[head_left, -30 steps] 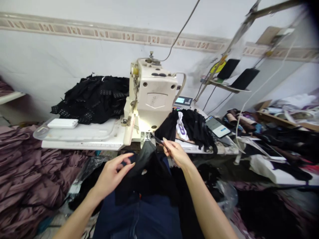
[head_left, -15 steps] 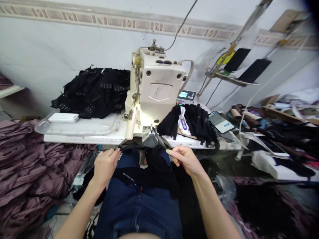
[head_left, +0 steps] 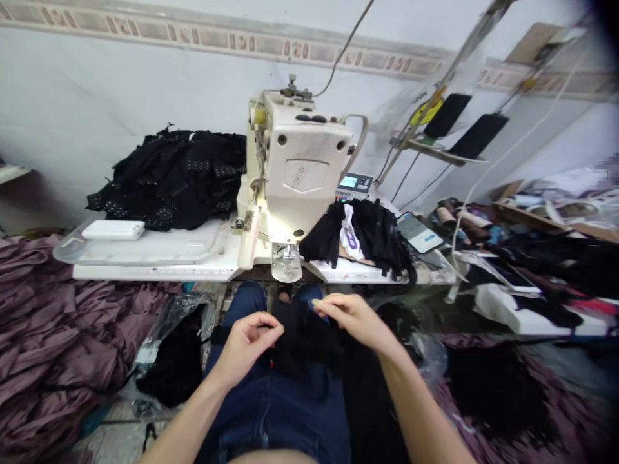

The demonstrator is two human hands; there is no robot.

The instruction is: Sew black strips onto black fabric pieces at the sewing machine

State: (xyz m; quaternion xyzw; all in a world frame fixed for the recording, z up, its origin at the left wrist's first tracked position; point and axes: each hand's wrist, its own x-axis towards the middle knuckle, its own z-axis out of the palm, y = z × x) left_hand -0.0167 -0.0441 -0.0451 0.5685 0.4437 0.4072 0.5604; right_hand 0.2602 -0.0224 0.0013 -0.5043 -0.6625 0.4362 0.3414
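Note:
Over my lap, a piece of black fabric [head_left: 302, 338] hangs between my two hands, dark against the blue jeans and partly blurred. My left hand [head_left: 251, 341] is closed in a pinch at the fabric's left side. The thumb and fingers of my right hand [head_left: 355, 320] pinch its upper right edge, a little higher than the left. Beyond the hands stands a white sewing machine [head_left: 304, 174], its lamp lit. Under its head a clear plastic guard [head_left: 286, 263] shows, with no fabric beneath it.
A pile of black fabric [head_left: 169, 174] lies left of the machine, behind a white box [head_left: 113, 229] on a clear tray. Black strips [head_left: 382, 232] and a phone [head_left: 420, 232] lie to the right. Mauve cloth [head_left: 72, 328] is heaped at left; thread cones [head_left: 478, 136] stand at upper right.
The black fabric has come away from under the machine head towards my lap. My left hand moved right and down, closer to my right hand. The clear guard is now uncovered.

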